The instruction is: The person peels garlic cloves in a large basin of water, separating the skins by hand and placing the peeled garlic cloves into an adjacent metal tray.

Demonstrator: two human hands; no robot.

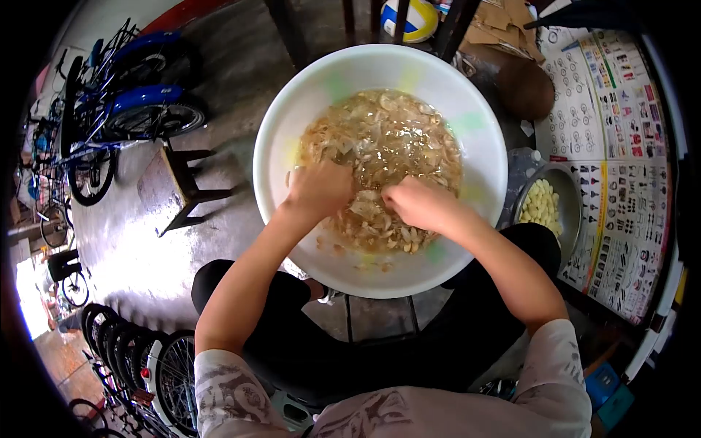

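A large white basin stands in front of me between my knees, holding brownish water with papery garlic skins and what look like garlic cloves. Over the left part of the water is my left hand, its fingers curled down and mostly hidden from above. My right hand is a short way to its right, with thumb and fingers drawn together just above the floating skins. Anything between the fingers of either hand is too small or covered to make out. The hands are apart.
To the right, a metal bowl holds peeled garlic cloves beside a printed poster sheet. A small wooden stool stands left on the concrete floor. Bicycles line the left side; a ball lies beyond the basin.
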